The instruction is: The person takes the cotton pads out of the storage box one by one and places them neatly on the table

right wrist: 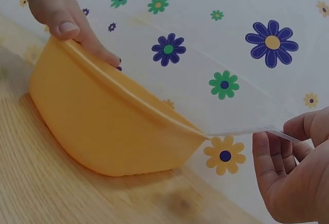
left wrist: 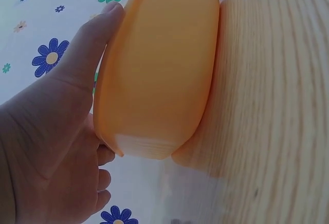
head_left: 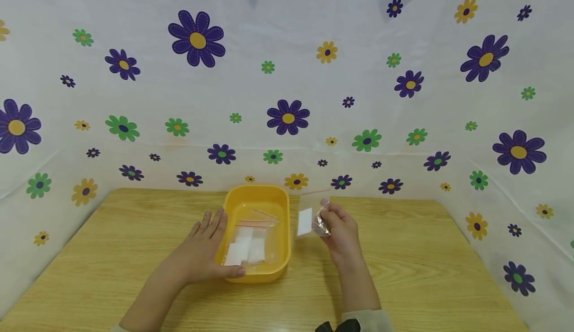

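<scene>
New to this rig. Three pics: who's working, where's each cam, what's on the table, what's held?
No machine here: a person works with two bare hands. The wide picture comes from a camera worn on the head; the other two come from one on each wrist. On the wooden table stands a yellow tub with clear bags inside, white pieces showing in them. The left hand rests against the tub. The right hand pinches another clear bag beside it.
</scene>
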`<action>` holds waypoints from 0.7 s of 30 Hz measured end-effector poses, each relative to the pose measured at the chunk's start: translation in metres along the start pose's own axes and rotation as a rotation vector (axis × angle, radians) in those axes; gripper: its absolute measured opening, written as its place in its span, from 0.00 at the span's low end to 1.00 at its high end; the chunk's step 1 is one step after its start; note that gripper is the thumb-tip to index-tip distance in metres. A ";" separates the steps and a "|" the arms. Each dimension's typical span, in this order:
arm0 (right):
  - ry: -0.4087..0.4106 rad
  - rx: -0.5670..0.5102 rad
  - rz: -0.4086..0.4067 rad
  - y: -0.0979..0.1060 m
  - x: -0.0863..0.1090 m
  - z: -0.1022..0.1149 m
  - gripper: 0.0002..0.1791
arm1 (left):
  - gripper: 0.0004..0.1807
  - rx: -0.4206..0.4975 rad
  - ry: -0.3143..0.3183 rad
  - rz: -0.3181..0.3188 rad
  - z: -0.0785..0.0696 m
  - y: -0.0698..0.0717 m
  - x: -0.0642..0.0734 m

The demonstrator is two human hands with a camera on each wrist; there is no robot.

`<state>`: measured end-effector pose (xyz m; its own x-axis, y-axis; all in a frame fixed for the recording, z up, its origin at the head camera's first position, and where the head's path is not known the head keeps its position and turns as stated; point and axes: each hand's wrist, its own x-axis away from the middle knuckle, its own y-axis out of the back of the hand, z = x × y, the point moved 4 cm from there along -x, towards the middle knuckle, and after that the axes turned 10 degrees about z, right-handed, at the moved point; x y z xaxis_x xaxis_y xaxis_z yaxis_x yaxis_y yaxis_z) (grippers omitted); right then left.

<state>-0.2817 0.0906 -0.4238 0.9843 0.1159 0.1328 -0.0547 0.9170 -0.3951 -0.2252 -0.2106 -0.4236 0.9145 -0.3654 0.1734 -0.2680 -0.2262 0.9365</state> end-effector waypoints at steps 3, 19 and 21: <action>-0.015 0.005 -0.006 0.002 -0.002 -0.006 0.20 | 0.75 0.006 0.006 0.010 0.000 0.000 0.001; -0.072 0.027 -0.017 0.008 -0.012 -0.032 0.21 | 0.77 0.017 0.038 0.020 0.006 -0.003 -0.001; -0.068 0.025 -0.013 0.008 -0.013 -0.033 0.21 | 0.77 0.019 0.040 0.022 0.006 -0.003 -0.002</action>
<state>-0.2892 0.0835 -0.4589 0.9714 0.1285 0.1999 -0.0466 0.9278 -0.3701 -0.2278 -0.2151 -0.4286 0.9197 -0.3343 0.2061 -0.2934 -0.2362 0.9263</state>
